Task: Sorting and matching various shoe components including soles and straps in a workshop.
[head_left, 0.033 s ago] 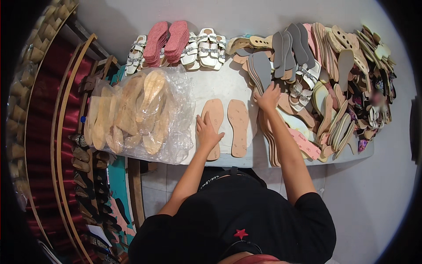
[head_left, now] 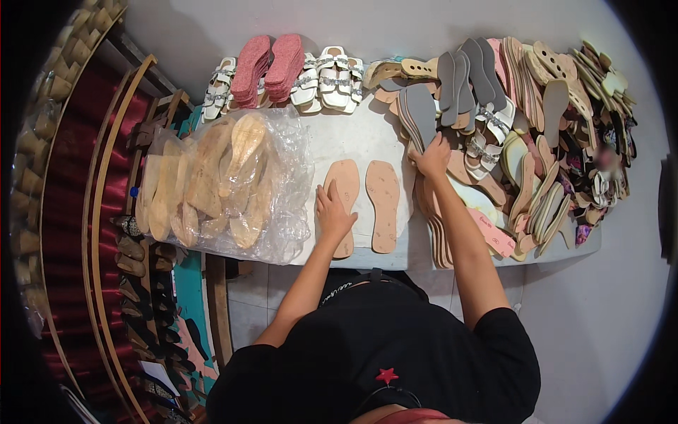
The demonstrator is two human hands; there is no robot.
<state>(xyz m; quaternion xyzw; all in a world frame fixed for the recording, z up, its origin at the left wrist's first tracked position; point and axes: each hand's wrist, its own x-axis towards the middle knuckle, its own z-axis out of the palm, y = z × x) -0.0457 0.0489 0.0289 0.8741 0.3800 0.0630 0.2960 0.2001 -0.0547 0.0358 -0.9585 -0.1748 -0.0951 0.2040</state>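
Tan insole point(head_left: 348, 185) lies under left hand point(head_left: 335, 213), fingers spread. Right hand point(head_left: 432, 157) at grey soles' point(head_left: 419, 112) near end; pinch unclear. Best steady left, lift stack evenly.

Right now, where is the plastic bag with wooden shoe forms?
In the left half of the head view, the bag lies on the table, left of the left hand, below the pink soles.
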